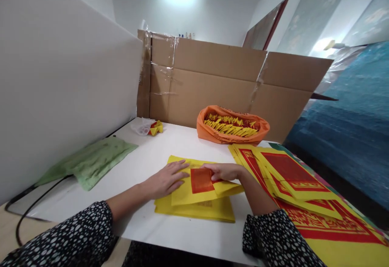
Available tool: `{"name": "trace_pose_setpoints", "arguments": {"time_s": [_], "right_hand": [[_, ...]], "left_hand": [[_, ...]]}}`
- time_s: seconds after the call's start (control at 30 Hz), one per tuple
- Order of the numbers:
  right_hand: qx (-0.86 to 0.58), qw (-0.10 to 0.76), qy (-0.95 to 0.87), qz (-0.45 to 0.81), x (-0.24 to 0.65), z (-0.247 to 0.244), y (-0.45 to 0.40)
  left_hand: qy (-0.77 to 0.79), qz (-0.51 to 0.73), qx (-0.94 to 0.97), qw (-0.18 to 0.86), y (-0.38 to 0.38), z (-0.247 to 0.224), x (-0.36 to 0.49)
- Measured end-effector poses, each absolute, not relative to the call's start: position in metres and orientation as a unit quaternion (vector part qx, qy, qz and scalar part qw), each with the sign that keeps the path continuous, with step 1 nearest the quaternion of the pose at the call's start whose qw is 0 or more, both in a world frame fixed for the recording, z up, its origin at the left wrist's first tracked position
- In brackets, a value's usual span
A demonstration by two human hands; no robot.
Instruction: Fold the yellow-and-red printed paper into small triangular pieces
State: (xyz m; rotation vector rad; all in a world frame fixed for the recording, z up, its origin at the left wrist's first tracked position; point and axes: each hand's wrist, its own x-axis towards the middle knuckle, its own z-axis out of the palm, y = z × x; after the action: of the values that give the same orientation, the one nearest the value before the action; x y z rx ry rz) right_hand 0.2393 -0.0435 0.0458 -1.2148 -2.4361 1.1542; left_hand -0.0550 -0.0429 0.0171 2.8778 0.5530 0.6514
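Note:
A yellow cloth piece [182, 196] with a red-orange square lies partly folded on a stack of yellow cloth [197, 211] in front of me. My left hand [167, 178] rests on its left part, fingers spread and pointing right. My right hand [223, 171] grips the folded flap of the cloth piece at the right edge of the square, its fingers curled and partly hidden by the flap. Yellow and red printed sheets [293, 171] are piled to the right of my right hand.
An orange bag [212, 137] full of folded yellow pieces stands at the back, before a cardboard panel [212, 64]. A green cloth [100, 157] and a black cable [33, 204] are at the left. A clear plastic bag [141, 127] lies behind, beside a small yellow-red piece [156, 127].

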Motion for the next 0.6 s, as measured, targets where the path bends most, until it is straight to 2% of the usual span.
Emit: {"name": "trace_pose_setpoints", "arguments": {"time_s": [0.1, 0.23, 0.33, 0.4, 0.47, 0.6], "right_hand": [[-0.476, 0.065, -0.816, 0.320, 0.236, 0.041, -0.041], [-0.541, 0.206, -0.808, 0.107, 0.216, 0.025, -0.056], [-0.475, 0.256, -0.837, 0.092, 0.193, 0.012, -0.081], [-0.457, 0.260, -0.844, 0.107, 0.178, 0.004, -0.096], [-0.471, 0.273, -0.831, 0.114, 0.167, -0.003, -0.106], [-0.524, 0.345, -0.758, 0.176, 0.158, -0.015, -0.105]], "left_hand": [[0.298, 0.212, 0.902, 0.231, -0.031, 0.012, -0.051], [0.447, 0.237, 0.755, 0.417, -0.016, 0.001, -0.044], [0.453, 0.277, 0.700, 0.477, -0.013, -0.005, -0.041], [0.462, 0.281, 0.689, 0.483, -0.015, -0.006, -0.039], [0.472, 0.274, 0.709, 0.446, -0.019, -0.006, -0.039], [0.400, 0.281, 0.831, 0.266, -0.028, -0.001, -0.044]]}}
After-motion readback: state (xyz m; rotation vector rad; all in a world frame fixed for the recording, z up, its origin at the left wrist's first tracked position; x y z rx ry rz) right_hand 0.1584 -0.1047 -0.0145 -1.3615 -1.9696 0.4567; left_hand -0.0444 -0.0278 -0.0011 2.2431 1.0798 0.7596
